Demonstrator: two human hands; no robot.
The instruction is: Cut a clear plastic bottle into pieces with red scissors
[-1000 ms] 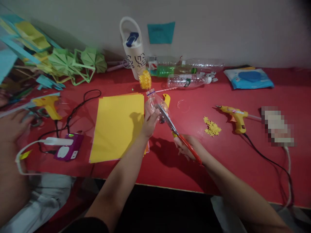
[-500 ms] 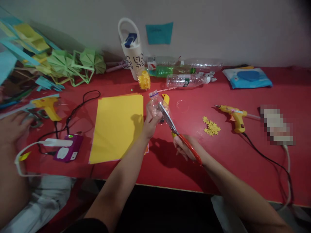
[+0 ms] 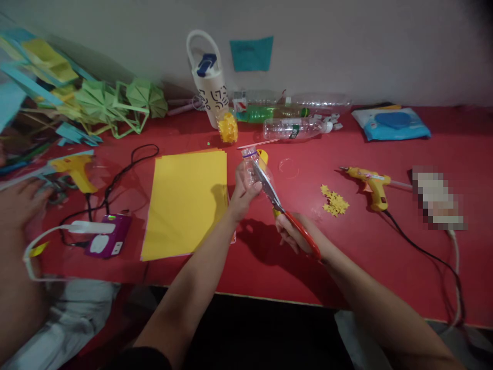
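My left hand (image 3: 245, 191) is closed around a clear plastic bottle top (image 3: 254, 163), its neck with a purple ring pointing away from me. Red-handled scissors (image 3: 300, 231) are gripped in my right hand (image 3: 291, 232). Their blades reach up and left across the clear plastic; whether they are cutting into it, I cannot tell. Just behind the bottle piece, a yellow object (image 3: 263, 155) is partly hidden. A thin clear plastic ring (image 3: 288, 168) lies to the right, near a small heap of yellow stars (image 3: 336, 201).
Yellow paper sheets (image 3: 185, 205) lie left of my hands. A yellow glue gun (image 3: 372, 185) with a black cord is on the right. Plastic bottles (image 3: 296, 128) and a white tumbler (image 3: 211, 95) stand or lie behind. Another person's hand (image 3: 25, 198) is at far left, near a second glue gun (image 3: 77, 169).
The bottle piece has shifted and turned slightly right in my left hand, its neck now a little further right. The scissors stay against it with nearly the same angle.
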